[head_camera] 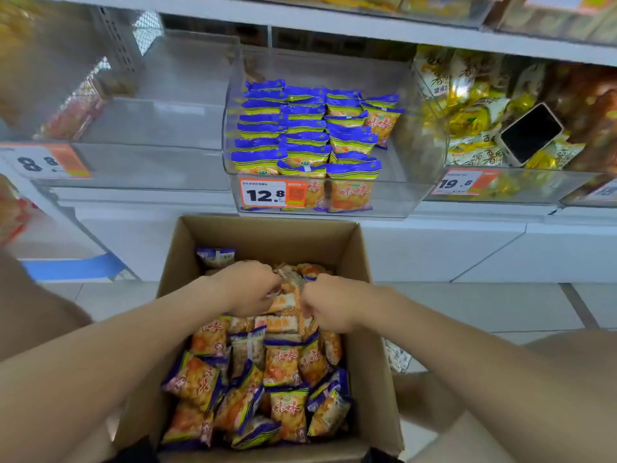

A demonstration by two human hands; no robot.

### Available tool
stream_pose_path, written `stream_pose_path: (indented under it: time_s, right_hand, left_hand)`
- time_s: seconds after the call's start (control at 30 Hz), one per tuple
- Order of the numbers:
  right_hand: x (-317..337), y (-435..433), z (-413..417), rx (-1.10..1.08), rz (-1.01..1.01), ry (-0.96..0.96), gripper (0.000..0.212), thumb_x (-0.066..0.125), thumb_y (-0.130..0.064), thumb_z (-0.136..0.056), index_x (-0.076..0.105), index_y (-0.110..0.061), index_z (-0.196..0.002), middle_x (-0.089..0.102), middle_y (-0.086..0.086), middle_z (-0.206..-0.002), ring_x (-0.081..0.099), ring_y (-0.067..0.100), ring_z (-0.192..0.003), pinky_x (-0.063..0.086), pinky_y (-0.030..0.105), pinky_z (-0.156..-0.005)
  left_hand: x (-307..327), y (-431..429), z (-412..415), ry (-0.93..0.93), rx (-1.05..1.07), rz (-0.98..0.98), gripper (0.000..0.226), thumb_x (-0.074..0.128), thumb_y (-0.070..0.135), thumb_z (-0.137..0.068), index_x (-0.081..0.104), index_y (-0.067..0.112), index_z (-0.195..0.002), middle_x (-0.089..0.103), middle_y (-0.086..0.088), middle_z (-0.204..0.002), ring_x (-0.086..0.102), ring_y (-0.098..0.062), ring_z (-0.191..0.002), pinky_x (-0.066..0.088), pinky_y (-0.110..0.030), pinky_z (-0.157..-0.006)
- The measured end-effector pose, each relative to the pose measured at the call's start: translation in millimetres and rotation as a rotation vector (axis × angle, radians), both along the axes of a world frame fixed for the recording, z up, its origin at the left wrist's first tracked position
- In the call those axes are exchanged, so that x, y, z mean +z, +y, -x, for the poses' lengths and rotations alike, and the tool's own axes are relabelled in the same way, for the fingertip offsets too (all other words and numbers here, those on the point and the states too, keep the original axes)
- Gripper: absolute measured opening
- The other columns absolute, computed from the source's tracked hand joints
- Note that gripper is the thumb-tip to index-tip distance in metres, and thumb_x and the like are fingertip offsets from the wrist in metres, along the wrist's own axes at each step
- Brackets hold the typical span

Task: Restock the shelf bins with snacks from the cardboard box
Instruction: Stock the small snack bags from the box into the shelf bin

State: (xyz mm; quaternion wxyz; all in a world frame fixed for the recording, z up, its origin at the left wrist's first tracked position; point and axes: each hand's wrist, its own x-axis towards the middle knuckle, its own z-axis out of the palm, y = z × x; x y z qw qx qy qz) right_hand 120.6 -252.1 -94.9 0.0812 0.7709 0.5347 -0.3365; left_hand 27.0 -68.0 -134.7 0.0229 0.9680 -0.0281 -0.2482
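Step in hand, as judged: gathering a handful from the cardboard box (pixel 267 230) on the floor, for the clear shelf bin (pixel 397 195) directly above its far edge.

Left hand (pixel 248 287): grip closed, fingers curled down into the snack packets (pixel 283 364) at the far middle of the box. Right hand (pixel 329 302): likewise closed on packets, knuckles up, just beside the left. Cannot tell how many held by either; fingertips hidden.

Box well over half full, packets loose and jumbled, orange faces with blue edges. Bin partly stocked with stacked packets (pixel 300 128) of the same kind, in rows from the left wall, stopping short of the right wall.

To do it well:
- Square the handful between both hands before lifting; film probably slippery, loose bundle likely to shed.
- Match the rows: blue seam up.
- Lift over the far rim of the box, then over the front lip of the bin.
- Set down at the right end of the rows, not on top.

Around:
- Price label (pixel 263 194) on the bin's front wall, masking part of the front row.
- Upper shelf edge (pixel 334 26) above the bin; headroom probably tight.
- Right-hand neighbour bin holding yellow-wrapped snacks (pixel 467 118), with a phone (pixel 531 133) lying on top near the shared wall. Keep the right elbow away.
- Left-hand neighbour bin (pixel 150 128) tagged 8.8, not in the path.
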Motion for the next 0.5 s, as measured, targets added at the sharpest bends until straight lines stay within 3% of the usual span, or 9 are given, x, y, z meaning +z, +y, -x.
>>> stream_pose_path:
  time_s: [0.1,0.2,0.3,0.4,0.5]
  right_hand:
    - [-41,3,9,-0.051,0.010,0.057,0.020,0.054,-0.003,-0.095,0.073,-0.001,-0.091,0.071,0.011,-0.086,0.066,0.026,-0.079,0.060,0.044,-0.073]
    - [-71,8,23,-0.082,0.020,0.121,0.017,0.056,0.000,-0.096,0.072,-0.003,-0.092,0.066,0.005,-0.084,0.062,0.023,-0.074,0.058,0.042,-0.070]
    - [-97,9,34,-0.130,0.087,0.114,0.011,0.058,-0.012,-0.101,0.064,-0.006,-0.095,0.064,0.010,-0.085,0.067,0.032,-0.078,0.062,0.051,-0.069]
    - [-107,6,42,-0.098,0.153,0.105,0.034,0.061,-0.037,-0.104,0.059,-0.008,-0.121,0.067,0.012,-0.100,0.067,0.031,-0.089,0.061,0.045,-0.072]
    - [-107,4,45,-0.070,0.144,0.067,0.039,0.066,-0.045,-0.100,0.063,-0.008,-0.110,0.066,0.010,-0.094,0.063,0.028,-0.080,0.050,0.037,-0.059]
  left_hand:
    - [-24,5,-2,-0.047,-0.002,-0.148,0.055,0.054,0.028,-0.103,0.038,0.019,-0.156,0.038,-0.010,-0.156,0.042,-0.036,-0.138,0.044,-0.054,-0.110]
    - [-38,13,-4,0.045,0.115,-0.097,0.077,0.058,0.008,-0.100,0.017,0.015,-0.164,0.013,-0.016,-0.169,0.040,-0.045,-0.142,0.044,-0.050,-0.112]
    - [-52,21,-3,0.109,0.213,-0.004,0.086,0.057,0.000,-0.098,0.005,0.010,-0.166,0.030,-0.020,-0.163,0.052,-0.038,-0.135,0.051,-0.043,-0.107]
    - [-63,24,-3,0.084,0.281,0.007,0.074,0.055,0.005,-0.101,0.016,0.007,-0.164,0.037,-0.019,-0.157,0.049,-0.037,-0.137,0.047,-0.041,-0.105]
    - [-67,25,-2,0.077,0.264,-0.034,0.050,0.055,0.014,-0.104,0.041,0.010,-0.152,0.036,-0.017,-0.152,0.042,-0.038,-0.138,0.045,-0.044,-0.105]
